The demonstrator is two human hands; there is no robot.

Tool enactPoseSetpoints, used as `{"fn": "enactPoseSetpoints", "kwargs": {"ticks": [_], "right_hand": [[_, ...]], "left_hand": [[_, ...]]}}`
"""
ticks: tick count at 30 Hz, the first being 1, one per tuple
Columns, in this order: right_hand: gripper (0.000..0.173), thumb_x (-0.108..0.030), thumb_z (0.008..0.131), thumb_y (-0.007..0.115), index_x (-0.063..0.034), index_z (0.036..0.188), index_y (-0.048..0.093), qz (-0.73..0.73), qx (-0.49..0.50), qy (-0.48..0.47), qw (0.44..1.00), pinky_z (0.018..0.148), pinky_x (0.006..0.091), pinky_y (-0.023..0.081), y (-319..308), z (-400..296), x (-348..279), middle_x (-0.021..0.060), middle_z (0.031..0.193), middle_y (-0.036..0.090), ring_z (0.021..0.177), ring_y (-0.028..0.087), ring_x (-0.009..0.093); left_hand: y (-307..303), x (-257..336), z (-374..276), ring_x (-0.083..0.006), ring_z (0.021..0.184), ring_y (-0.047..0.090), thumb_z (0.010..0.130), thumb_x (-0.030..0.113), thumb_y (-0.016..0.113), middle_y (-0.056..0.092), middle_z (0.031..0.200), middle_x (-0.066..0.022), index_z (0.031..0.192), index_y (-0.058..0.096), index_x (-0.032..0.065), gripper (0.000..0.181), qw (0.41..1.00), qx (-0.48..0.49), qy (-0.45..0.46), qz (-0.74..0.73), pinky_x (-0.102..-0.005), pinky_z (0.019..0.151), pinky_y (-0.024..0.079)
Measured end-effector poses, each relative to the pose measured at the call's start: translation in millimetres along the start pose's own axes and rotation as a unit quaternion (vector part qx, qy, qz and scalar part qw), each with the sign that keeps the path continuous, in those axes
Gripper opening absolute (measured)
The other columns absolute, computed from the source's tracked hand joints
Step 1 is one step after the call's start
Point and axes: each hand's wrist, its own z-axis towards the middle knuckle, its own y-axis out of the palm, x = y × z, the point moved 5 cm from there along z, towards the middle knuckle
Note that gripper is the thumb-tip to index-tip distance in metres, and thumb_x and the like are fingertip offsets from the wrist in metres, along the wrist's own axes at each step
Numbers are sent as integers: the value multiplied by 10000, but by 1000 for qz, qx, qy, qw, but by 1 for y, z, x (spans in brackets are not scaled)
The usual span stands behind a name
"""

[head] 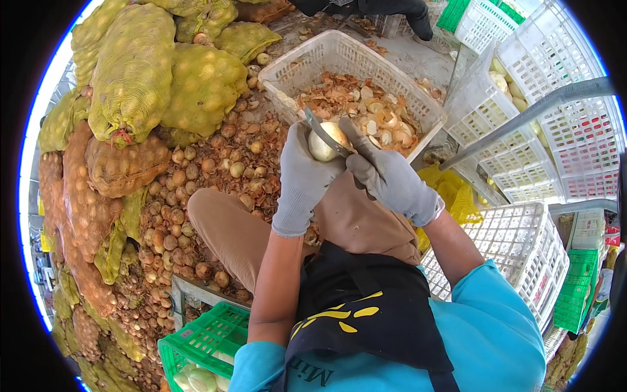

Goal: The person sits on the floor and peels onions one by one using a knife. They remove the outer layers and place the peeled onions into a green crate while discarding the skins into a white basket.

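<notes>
My left hand (306, 171), in a grey work glove, is wrapped around a pale onion (321, 147). A knife (327, 137) with a curved metal blade lies across the onion's face. Its handle is inside my gloved right hand (387, 171), whose thumb reaches toward the onion's upper right side. Both hands are held above my lap, by the near rim of a whitish plastic crate (426, 128). Brown onion skins (333, 93) and paler peel pieces (387, 122) lie in that crate. My palms and the knife handle are mostly hidden.
Loose unpeeled onions (171, 240) and skins cover the floor at left, below stacked yellow mesh sacks (132, 68). A green crate (205, 338) holds peeled onions. At right are white crates (509, 245) and a grey metal bar (529, 115). Another person's leg (416, 19) shows at the top.
</notes>
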Motion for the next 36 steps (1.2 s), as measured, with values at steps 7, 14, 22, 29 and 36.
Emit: {"fn": "enactPoseSetpoints", "kwargs": {"ticks": [7, 14, 22, 29, 36], "right_hand": [[604, -338, 988, 433, -156, 1513, 196, 11, -14, -30, 999, 705, 405, 482, -2, 1, 15, 281, 813, 605, 770, 628, 418], [604, -306, 972, 457, -140, 1503, 220, -11, 2, 40, 999, 693, 396, 482, -17, 9, 28, 275, 794, 604, 763, 634, 402], [497, -304, 967, 471, -86, 1411, 420, 26, 75, 88, 993, 653, 338, 480, -27, 20, 68, 182, 752, 634, 666, 634, 276], [561, -239, 957, 477, -91, 1474, 315, 239, 33, 111, 964, 592, 296, 456, -20, 11, 61, 83, 625, 523, 587, 531, 146], [602, -351, 960, 451, -140, 1492, 263, -2, 38, 97, 995, 688, 426, 489, -10, 24, 67, 246, 761, 625, 756, 653, 383]], "left_hand": [[12, -6, 6, -215, 895, 621, 604, 45, 812, 607, 977, -121, 1073, 505, -15, 564, 996, 23, 38, 81, -330, 780, 510], [37, -15, 20, -180, 889, 618, 603, 5, 822, 607, 1000, -116, 1063, 493, -10, 566, 999, -23, -38, 0, -290, 776, 518], [60, -31, 21, -173, 931, 615, 619, 31, 848, 596, 1065, -121, 1141, 467, -35, 650, 997, -16, -1, -79, -284, 808, 532], [64, -51, 31, -179, 969, 601, 627, -6, 830, 570, 1111, -125, 1184, 444, -35, 678, 987, -4, -75, -139, -282, 813, 536], [65, -44, 27, -159, 975, 589, 696, -53, 762, 575, 1105, -104, 1158, 469, -31, 547, 996, 25, -58, -59, -276, 850, 509]]}}
